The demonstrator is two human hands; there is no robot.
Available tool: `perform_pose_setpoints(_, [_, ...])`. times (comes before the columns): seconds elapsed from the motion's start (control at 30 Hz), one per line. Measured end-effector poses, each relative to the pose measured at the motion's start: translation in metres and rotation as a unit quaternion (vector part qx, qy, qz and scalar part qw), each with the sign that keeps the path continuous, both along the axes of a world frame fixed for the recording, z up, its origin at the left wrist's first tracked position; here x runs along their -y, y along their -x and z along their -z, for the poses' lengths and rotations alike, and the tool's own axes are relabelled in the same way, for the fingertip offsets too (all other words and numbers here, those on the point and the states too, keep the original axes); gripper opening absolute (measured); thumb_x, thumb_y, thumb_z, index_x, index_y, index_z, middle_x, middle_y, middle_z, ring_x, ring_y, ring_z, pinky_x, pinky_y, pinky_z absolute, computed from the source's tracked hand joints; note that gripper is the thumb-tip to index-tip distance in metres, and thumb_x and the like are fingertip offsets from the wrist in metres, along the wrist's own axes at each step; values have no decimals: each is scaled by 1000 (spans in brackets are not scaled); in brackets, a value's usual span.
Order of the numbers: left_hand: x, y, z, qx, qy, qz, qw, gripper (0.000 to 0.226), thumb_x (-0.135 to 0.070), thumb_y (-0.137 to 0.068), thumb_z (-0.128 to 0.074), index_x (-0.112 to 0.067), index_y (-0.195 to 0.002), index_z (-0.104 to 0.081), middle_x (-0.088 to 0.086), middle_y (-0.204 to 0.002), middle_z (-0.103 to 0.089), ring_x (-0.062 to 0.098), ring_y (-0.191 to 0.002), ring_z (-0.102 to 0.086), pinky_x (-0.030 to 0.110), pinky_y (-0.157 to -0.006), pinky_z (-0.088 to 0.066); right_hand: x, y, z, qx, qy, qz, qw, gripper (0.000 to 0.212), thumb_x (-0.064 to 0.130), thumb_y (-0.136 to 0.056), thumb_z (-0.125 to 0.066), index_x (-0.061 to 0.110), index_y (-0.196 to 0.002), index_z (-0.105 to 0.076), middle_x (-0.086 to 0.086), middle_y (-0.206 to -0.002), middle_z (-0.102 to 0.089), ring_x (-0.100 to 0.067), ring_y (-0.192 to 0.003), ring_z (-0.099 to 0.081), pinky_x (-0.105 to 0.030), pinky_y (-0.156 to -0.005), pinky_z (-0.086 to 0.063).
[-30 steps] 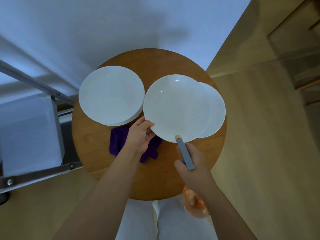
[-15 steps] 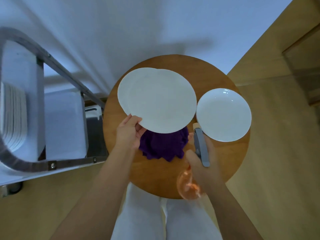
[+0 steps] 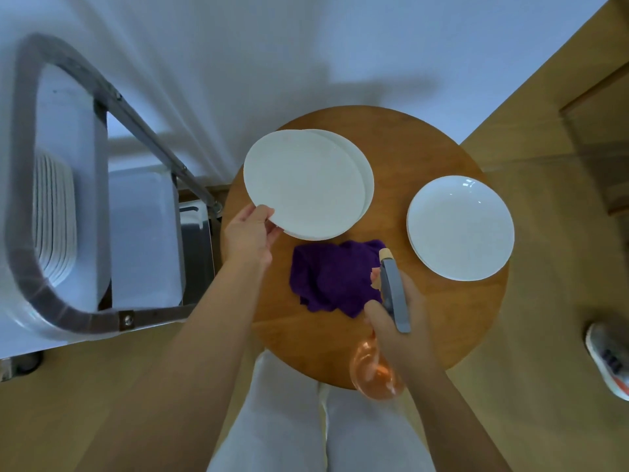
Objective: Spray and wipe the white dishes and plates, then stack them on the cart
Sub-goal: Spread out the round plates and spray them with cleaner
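Plates [image 3: 460, 227] on round wooden table [image 3: 422, 148] beside pale wall [image 3: 272, 56]

Lower plates [image 3: 367, 185] mostly covered by held plate [image 3: 303, 183]. Spray bottle [image 3: 376, 373] neck hidden in right hand [image 3: 396, 321]. Shoe [image 3: 609, 359] cut by right edge. Cart [image 3: 23, 212] plate stack [image 3: 54, 212] blurred, count unclear.
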State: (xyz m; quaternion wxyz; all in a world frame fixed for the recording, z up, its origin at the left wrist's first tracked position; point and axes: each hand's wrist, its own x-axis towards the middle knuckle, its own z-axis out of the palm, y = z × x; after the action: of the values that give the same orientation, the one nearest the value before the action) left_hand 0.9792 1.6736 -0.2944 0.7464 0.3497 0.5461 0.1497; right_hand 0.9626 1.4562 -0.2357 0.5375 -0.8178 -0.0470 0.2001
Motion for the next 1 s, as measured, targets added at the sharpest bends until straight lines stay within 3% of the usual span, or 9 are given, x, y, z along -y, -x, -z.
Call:
perform_pose_setpoints(0.1, [1,-2,8,-107,-160,101,976,21,-15,-93,-57,-31,-82,-62,-17,-79,-66,9,-83,-63,27,-76,-55,-1,-1,1,1,-1,9,1000,33,-8,-78,-60,23,-79,-48,10,-58,-38,-1,-48,-40,-10,-45,-36])
perform_pose_setpoints(0.17, [-1,-1,14,-155,-250,152,943,20,-19,-93,-55,-30,-77,-63,-12,-80,-65,10,-79,-59,29,-80,-51,-2,-3,2,2,0,9,1000,33,-7,-78,-60,23,-78,-47,9,-58,-38,-1,-48,-41,-10,-45,-37])
perform_pose_setpoints(0.23, [-3,-2,19,-166,-286,167,929,16,-20,-94,-54,-20,-105,-65,-4,-113,-62,11,-96,-59,32,-91,-50,-3,-4,3,1,-1,4,1000,30,-5,-79,-62,22,-80,-48,7,-60,-39,-2,-49,-43,-10,-45,-37])
perform_pose_setpoints(0.3, [-3,-4,23,-180,-307,183,917,36,-22,-96,-51,-15,-131,-51,2,-137,-47,17,-118,-51,38,-102,-45,-4,-5,5,-1,-3,8,1000,24,5,-77,-64,23,-82,-49,8,-60,-41,-1,-50,-45,-9,-46,-38])
perform_pose_setpoints(0.47, [9,-8,31,-231,-367,276,858,42,-31,-100,-40,-11,-137,-44,9,-134,-48,27,-125,-44,45,-105,-40,-8,-8,12,32,-17,46,998,22,15,-67,-56,31,-78,-46,13,-57,-42,1,-49,-48,-6,-46,-39])
perform_pose_setpoints(0.63, [28,-15,26,-286,-352,262,852,63,-41,-99,-39,-7,-149,-19,14,-149,-31,31,-137,-30,45,-113,-29,13,-17,24,-10,6,4,1000,24,23,-70,-56,34,-90,-50,19,-72,-53,2,-60,-52,-7,-54,-43])
perform_pose_setpoints(0.73, [61,-7,16,-245,-348,159,891,43,-39,-95,-46,-14,-130,-42,7,-123,-50,23,-112,-51,35,-93,-45,21,-24,31,-11,37,76,996,23,16,-72,-65,17,-92,-54,11,-66,-46,6,-55,-53,-5,-50,-41])
perform_pose_setpoints(0.83, [105,-6,13,-161,-277,218,922,13,-35,-95,-49,-22,-91,-51,-7,-83,-56,10,-78,-55,21,-63,-41,33,-36,31,-8,65,112,992,19,-4,-77,-66,4,-93,-58,9,-61,-42,10,-54,-51,0,-51,-38])
perform_pose_setpoints(1.0, [159,-46,31,-173,-270,467,824,26,-39,-94,-50,-19,-79,-60,-6,-75,-64,11,-74,-60,27,-63,-47,70,-55,27,-31,70,88,993,21,3,-82,-63,20,-87,-52,6,-64,-45,-10,-55,-45,-11,-51,-39])
